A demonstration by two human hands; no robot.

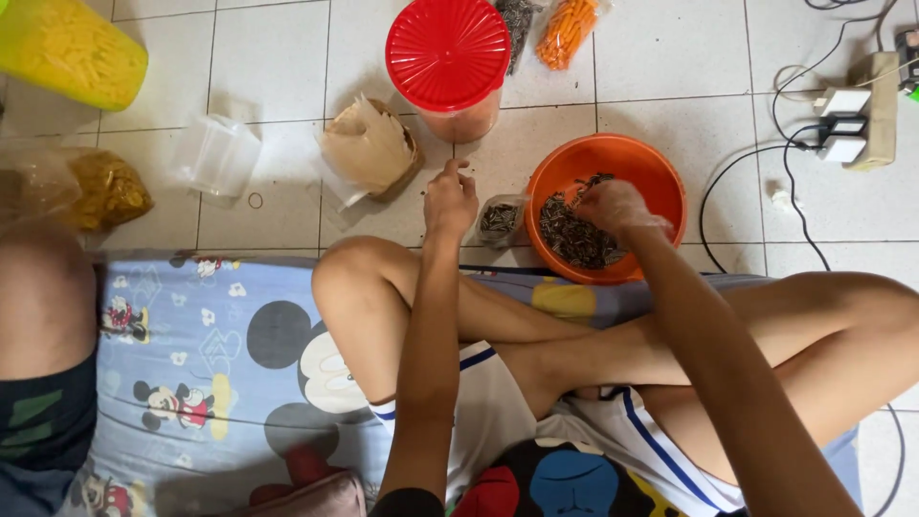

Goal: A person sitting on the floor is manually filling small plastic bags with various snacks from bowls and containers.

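White shorts are being worn, trimmed with a blue stripe along each leg hem and side. Above them, a dark top is being shown at the bottom edge, printed with large patches of red, blue and yellow. The legs and forearms are being left bare, and no sleeves are being seen past the elbows. The left hand [450, 199] is being left uncovered, while the right hand [616, 206] is being covered by a thin, clear glove.

One head-worn camera looks steeply down, close over crossed legs toward the tiled floor [670, 57].
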